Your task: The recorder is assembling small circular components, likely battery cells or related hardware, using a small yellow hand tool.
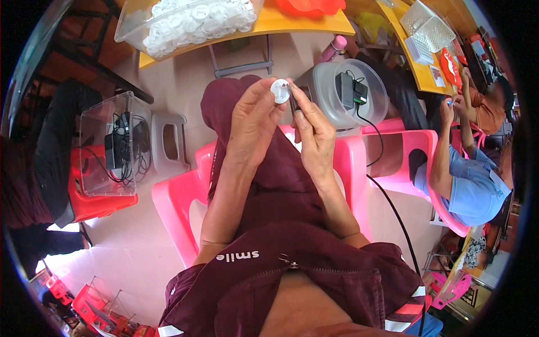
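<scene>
Above my knees, my left hand (pixel 254 112) pinches a small round white plastic part (pixel 279 92) between thumb and fingers. Its hollow side is turned up, and a tiny dark reddish spot shows inside. My right hand (pixel 315 132) is closed around a slim dark tool (pixel 292 102), held upright with its tip against the right rim of the white part. Fingers cover much of the tool, so I cannot tell its exact kind.
Ahead, a clear bin (pixel 202 25) of white plastic parts stands on a yellow table (pixel 309 25). A lidded clear tub (pixel 323 98) bears black power adapters (pixel 351 90), with a cable trailing past my pink chair (pixel 351 168). Other people work at the right (pixel 469 180).
</scene>
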Demonstrator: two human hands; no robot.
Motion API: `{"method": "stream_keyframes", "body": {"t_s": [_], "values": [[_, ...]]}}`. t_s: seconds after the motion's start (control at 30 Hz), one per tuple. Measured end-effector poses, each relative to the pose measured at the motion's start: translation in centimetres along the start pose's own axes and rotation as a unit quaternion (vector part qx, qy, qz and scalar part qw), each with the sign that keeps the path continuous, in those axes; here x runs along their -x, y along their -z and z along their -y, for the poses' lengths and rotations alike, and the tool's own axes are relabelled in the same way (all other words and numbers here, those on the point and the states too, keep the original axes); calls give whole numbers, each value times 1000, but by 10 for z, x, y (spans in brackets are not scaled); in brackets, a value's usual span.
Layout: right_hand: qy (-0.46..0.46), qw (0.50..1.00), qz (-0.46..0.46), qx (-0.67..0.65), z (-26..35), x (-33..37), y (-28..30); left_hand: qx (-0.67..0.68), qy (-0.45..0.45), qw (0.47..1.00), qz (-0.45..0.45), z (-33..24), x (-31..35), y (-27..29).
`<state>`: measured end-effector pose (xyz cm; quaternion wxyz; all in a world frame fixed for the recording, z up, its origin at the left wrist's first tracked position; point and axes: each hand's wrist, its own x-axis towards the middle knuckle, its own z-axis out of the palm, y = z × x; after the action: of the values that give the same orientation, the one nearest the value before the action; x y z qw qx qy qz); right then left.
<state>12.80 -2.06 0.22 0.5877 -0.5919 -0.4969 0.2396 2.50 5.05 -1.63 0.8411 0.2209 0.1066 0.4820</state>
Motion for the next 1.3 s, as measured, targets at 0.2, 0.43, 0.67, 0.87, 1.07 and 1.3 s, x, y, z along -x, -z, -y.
{"method": "stream_keyframes", "body": {"t_s": [0.2,0.43,0.67,0.87,1.07,1.3], "values": [[28,998,-2,54,0,0,0,-44,-28,999,16,3,-1,-1],[1,1000,-7,-5,2,0,-1,-70,-36,997,11,2,2,-4],[53,994,6,93,-1,1,2,-63,-38,997,17,0,5,-6],[24,999,-6,32,-2,1,-1,-50,-46,997,26,3,5,-7],[103,989,-13,106,-4,-2,1,-44,-73,996,25,4,6,-9],[154,979,-8,134,-7,-8,3,-43,-63,997,15,3,6,-5]]}}
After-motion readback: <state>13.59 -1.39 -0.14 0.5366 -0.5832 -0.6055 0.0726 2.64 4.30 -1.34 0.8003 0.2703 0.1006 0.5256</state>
